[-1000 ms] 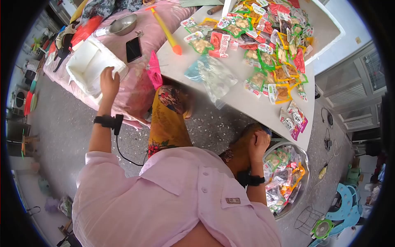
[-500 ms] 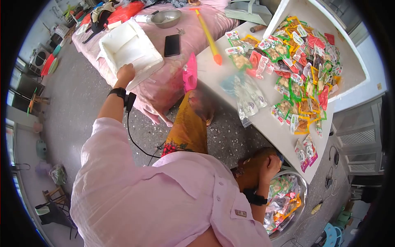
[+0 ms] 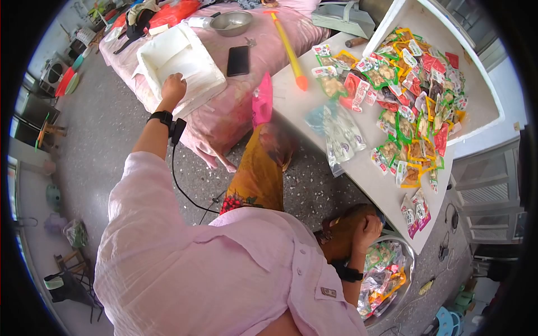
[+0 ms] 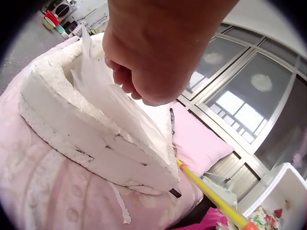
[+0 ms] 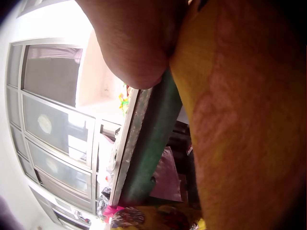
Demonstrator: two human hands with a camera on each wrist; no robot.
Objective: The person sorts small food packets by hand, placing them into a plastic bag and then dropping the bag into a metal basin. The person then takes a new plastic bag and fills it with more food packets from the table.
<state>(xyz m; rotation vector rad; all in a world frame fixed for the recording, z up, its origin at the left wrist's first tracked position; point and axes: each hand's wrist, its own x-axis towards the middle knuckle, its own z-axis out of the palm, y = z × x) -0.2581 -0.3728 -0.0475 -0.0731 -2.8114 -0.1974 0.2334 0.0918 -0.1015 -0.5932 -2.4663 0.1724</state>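
While the person sits leaning toward the bed (image 3: 224, 120), the left hand (image 3: 174, 87) reaches into the foam box (image 3: 210, 84), fingers curled together and, as far as the wrist view shows, pinching a thin plastic sheet (image 4: 103, 93) that rises from inside the box up to the knuckles. The box lies tilted on the soft cover with its near wall just below the fingers, probably because the bedding sags at its edge. That rough, crumbling rim sits right under the fingertips, so the hand has little room downward. Above the fingers and toward the box's far wall the space is open. A phone (image 3: 238, 60) lies just beyond the box to the fingers' right, and a bowl (image 3: 231, 23) sits farther off past it. The right hand (image 3: 367, 227) rests on the knee (image 3: 343, 219), fingers curled over it, likely to prop the lean. A table (image 3: 291, 106) edge passes just above those fingers, with packets (image 3: 403, 89) spread well beyond them, and a basin (image 3: 412, 263) of more packets sits close below the hand, so it is hemmed in on both sides.
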